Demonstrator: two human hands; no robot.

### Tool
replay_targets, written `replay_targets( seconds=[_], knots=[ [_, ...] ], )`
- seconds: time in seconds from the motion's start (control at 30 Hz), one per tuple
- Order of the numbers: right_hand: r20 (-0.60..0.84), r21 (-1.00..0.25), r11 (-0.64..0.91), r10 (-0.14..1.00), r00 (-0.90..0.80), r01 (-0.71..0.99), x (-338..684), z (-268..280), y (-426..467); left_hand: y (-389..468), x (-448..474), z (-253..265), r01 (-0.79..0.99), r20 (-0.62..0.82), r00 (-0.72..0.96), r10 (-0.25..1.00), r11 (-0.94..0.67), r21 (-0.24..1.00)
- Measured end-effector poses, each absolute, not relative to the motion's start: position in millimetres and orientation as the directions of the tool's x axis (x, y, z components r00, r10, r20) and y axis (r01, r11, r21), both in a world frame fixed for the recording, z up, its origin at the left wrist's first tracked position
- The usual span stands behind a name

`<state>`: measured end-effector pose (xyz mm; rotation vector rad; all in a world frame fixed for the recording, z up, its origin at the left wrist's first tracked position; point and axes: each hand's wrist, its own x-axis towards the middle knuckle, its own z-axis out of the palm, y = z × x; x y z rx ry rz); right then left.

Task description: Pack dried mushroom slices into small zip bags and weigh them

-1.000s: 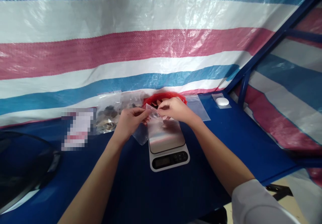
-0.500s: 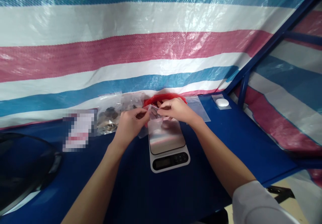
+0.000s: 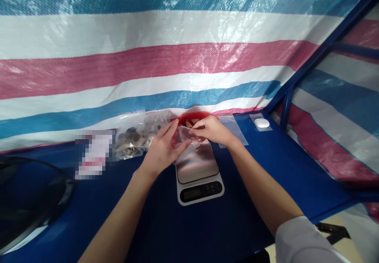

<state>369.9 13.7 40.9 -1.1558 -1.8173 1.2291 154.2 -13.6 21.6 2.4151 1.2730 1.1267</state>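
A small clear plastic bag [image 3: 184,134] hangs above the steel plate of a white kitchen scale [image 3: 197,164]. My right hand [image 3: 211,131] pinches the bag's edge between thumb and fingertips. My left hand [image 3: 162,148] is at the bag's left side, fingers stretched out and thumb apart; whether it touches the film is unclear. Just behind the hands is a red basket [image 3: 192,116] holding brownish pieces, partly hidden by my right hand.
Clear bags of dark and tan pieces [image 3: 130,142] lie left of the scale. A flat clear bag [image 3: 233,129] and a white oval object [image 3: 262,123] are to the right. A black round-rimmed object [image 3: 32,200] stands at left. Striped sheeting [image 3: 148,66] hangs behind the blue table [image 3: 237,215].
My left hand has let go of the bag's edge, and its fingers have spread and shifted right. My right hand still pinches the bag, which looks wider at the top.
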Motion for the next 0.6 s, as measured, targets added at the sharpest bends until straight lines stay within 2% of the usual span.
replay_targets(
  seconds=[0.13,0.27,0.6],
  knots=[
    [0.007,-0.973,0.099,0.916,-0.4,0.209,368.7,43.1,13.8,-15.9,159.2,9.5,0.602,0.459,0.396,0.795,-0.603,0.524],
    [0.002,-0.987,0.071,0.901,-0.434,0.144,367.0,42.2,14.0,-17.0,167.3,0.9,0.6,0.463,0.388,0.797,-0.6,0.529],
    [-0.006,-0.973,0.097,0.896,-0.443,0.208,371.4,43.2,13.7,-17.3,169.6,-3.1,0.629,0.531,0.27,0.803,-0.565,0.535]
  ],
)
